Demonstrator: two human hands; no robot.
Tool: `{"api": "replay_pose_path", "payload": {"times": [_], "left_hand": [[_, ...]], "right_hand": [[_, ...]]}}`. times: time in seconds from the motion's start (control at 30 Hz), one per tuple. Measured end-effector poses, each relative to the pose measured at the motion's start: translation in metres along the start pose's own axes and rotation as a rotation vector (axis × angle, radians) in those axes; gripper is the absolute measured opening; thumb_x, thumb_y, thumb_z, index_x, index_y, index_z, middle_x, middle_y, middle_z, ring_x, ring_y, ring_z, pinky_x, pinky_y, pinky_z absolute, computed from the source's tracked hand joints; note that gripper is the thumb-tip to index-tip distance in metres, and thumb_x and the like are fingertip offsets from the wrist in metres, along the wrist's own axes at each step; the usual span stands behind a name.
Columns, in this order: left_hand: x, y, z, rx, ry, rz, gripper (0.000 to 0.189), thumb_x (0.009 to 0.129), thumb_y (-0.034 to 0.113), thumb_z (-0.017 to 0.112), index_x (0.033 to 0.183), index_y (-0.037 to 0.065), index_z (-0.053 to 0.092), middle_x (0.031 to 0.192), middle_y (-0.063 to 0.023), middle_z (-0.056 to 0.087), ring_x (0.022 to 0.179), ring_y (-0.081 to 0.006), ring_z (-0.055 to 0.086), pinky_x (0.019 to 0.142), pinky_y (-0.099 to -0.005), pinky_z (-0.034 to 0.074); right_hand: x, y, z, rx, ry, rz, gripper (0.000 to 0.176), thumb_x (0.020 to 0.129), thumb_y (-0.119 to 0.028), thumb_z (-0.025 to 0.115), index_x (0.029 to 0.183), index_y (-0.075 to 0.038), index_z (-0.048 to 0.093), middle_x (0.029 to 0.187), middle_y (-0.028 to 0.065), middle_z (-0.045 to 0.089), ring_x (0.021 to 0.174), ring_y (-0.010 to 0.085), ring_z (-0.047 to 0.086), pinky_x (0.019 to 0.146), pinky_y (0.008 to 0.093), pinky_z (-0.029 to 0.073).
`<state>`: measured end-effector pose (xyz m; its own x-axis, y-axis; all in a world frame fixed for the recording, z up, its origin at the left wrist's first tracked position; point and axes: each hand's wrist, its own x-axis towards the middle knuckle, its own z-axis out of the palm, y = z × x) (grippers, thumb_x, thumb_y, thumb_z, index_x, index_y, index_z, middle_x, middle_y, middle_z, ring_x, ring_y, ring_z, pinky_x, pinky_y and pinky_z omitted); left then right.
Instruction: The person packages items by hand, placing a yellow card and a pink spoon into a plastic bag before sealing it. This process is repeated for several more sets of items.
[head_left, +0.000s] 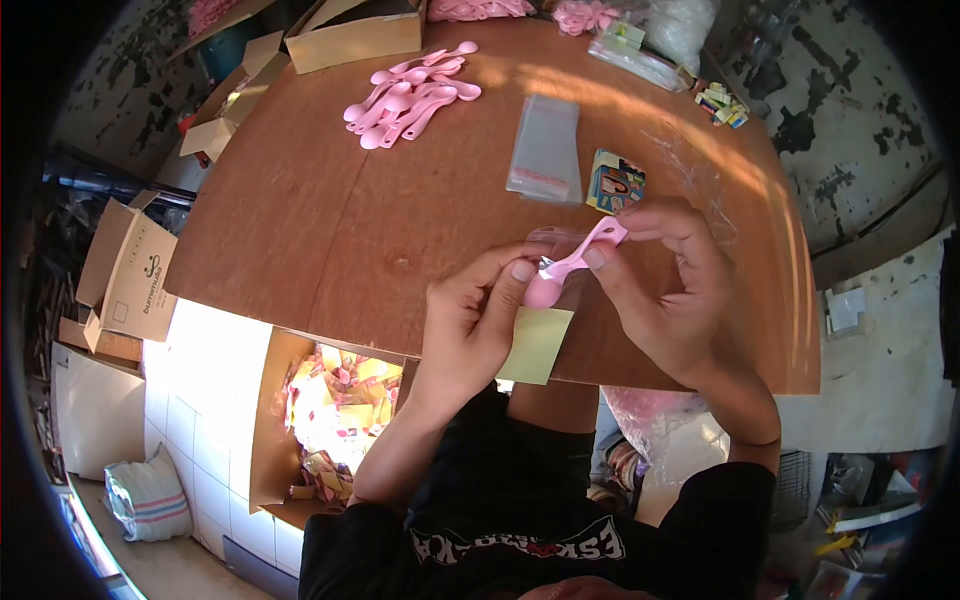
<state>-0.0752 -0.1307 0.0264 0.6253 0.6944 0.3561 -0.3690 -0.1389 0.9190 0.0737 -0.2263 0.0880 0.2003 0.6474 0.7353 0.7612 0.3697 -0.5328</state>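
Observation:
My right hand (680, 290) pinches the handle end of a pink plastic spoon (575, 262) between thumb and fingers. The spoon's bowl points down and left, towards my left hand (465, 315). That hand is closed on a clear plastic bag at its opening, right beside the spoon's bowl. A pale yellow card (540, 345) hangs below the bowl, seen through or against the bag. Farther back lie a stack of flat clear bags (545, 148) and a small pile of printed cards (615, 180).
A heap of pink spoons (410, 95) lies on the brown table (290, 220) at the back left. An open carton (358, 38) stands behind it. Below the table's front edge, a cardboard box (275, 420) holds many packed pieces. Small yellow-and-white pieces (722, 105) sit at the back right.

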Motion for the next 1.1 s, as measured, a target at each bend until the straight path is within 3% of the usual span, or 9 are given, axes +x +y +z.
{"api": "replay_pose_path", "payload": {"times": [0.1, 0.23, 0.53, 0.63, 0.7, 0.77, 0.9, 0.93, 1.1], "left_hand": [[0.000, 0.000, 0.000, 0.024, 0.011, 0.044, 0.026, 0.102, 0.012, 0.050, 0.111, -0.008, 0.064, 0.103, -0.0103, 0.070, 0.094, -0.0125, 0.063, 0.083, -0.0259, 0.051], [-0.003, 0.011, 0.001, 0.096, -0.006, -0.051, 0.025, 0.102, 0.012, 0.050, 0.111, -0.006, 0.064, 0.105, -0.0104, 0.069, 0.095, -0.0121, 0.063, 0.084, -0.0260, 0.050], [-0.003, 0.015, 0.002, 0.201, -0.027, -0.013, 0.022, 0.101, 0.011, 0.051, 0.110, -0.003, 0.066, 0.098, -0.0083, 0.069, 0.091, -0.0101, 0.062, 0.079, -0.0249, 0.050], [-0.003, 0.025, 0.003, 0.201, -0.034, -0.048, 0.021, 0.101, 0.010, 0.051, 0.110, -0.003, 0.065, 0.097, -0.0080, 0.069, 0.090, -0.0104, 0.062, 0.079, -0.0251, 0.050], [-0.003, 0.026, 0.003, 0.198, -0.035, -0.065, 0.021, 0.101, 0.009, 0.051, 0.110, -0.003, 0.065, 0.096, -0.0076, 0.070, 0.090, -0.0107, 0.063, 0.078, -0.0251, 0.051], [-0.004, 0.025, 0.003, 0.220, -0.044, -0.114, 0.021, 0.100, 0.008, 0.051, 0.110, -0.004, 0.065, 0.094, -0.0077, 0.071, 0.086, -0.0099, 0.063, 0.075, -0.0239, 0.051], [-0.007, 0.026, 0.008, 0.352, -0.072, 0.035, 0.019, 0.097, 0.005, 0.055, 0.111, -0.003, 0.065, 0.089, -0.0142, 0.071, 0.080, -0.0144, 0.070, 0.070, -0.0275, 0.054], [-0.008, 0.022, 0.010, 0.386, -0.059, 0.104, 0.018, 0.096, 0.003, 0.055, 0.110, -0.003, 0.065, 0.086, -0.0167, 0.071, 0.077, -0.0201, 0.072, 0.068, -0.0301, 0.055], [-0.009, 0.025, 0.005, 0.640, -0.151, 0.123, 0.021, 0.092, 0.001, 0.057, 0.111, -0.001, 0.063, 0.082, -0.0184, 0.069, 0.075, -0.0307, 0.071, 0.064, -0.0353, 0.054]], "right_hand": [[-0.003, 0.001, -0.001, -0.023, -0.004, -0.004, 0.026, 0.080, 0.002, 0.075, 0.102, -0.001, 0.062, 0.095, 0.0099, 0.066, 0.087, 0.0165, 0.067, 0.077, 0.0269, 0.052], [-0.001, 0.002, -0.005, -0.092, -0.017, -0.078, 0.026, 0.079, 0.001, 0.076, 0.101, -0.001, 0.062, 0.095, 0.0099, 0.065, 0.086, 0.0174, 0.066, 0.076, 0.0276, 0.051], [0.002, -0.002, -0.008, -0.033, 0.013, 0.062, 0.024, 0.077, -0.002, 0.077, 0.097, -0.001, 0.064, 0.087, 0.0077, 0.067, 0.081, 0.0161, 0.065, 0.075, 0.0280, 0.051], [0.005, -0.007, -0.012, -0.038, -0.081, 0.146, 0.020, 0.077, -0.004, 0.077, 0.095, -0.003, 0.066, 0.095, 0.0092, 0.065, 0.089, 0.0202, 0.063, 0.080, 0.0309, 0.050], [0.006, -0.005, -0.014, -0.220, -0.297, -0.033, 0.015, 0.078, -0.006, 0.076, 0.090, -0.004, 0.069, 0.105, 0.0103, 0.060, 0.099, 0.0264, 0.058, 0.085, 0.0352, 0.049], [0.003, -0.006, -0.013, -0.248, -0.304, -0.013, 0.012, 0.078, -0.007, 0.075, 0.088, -0.004, 0.070, 0.111, 0.0105, 0.055, 0.105, 0.0305, 0.053, 0.088, 0.0384, 0.047], [0.004, -0.009, -0.010, -0.380, -0.219, -0.164, 0.015, 0.075, -0.009, 0.076, 0.088, -0.005, 0.069, 0.103, 0.0084, 0.057, 0.100, 0.0287, 0.055, 0.083, 0.0396, 0.048], [0.004, -0.010, -0.009, -0.411, -0.208, -0.192, 0.017, 0.073, -0.008, 0.076, 0.087, -0.005, 0.068, 0.100, 0.0079, 0.058, 0.098, 0.0283, 0.055, 0.082, 0.0400, 0.048], [0.000, -0.009, -0.007, -0.464, -0.261, -0.195, 0.019, 0.070, -0.006, 0.076, 0.086, -0.004, 0.067, 0.096, 0.0071, 0.059, 0.095, 0.0277, 0.056, 0.081, 0.0395, 0.047]]}}
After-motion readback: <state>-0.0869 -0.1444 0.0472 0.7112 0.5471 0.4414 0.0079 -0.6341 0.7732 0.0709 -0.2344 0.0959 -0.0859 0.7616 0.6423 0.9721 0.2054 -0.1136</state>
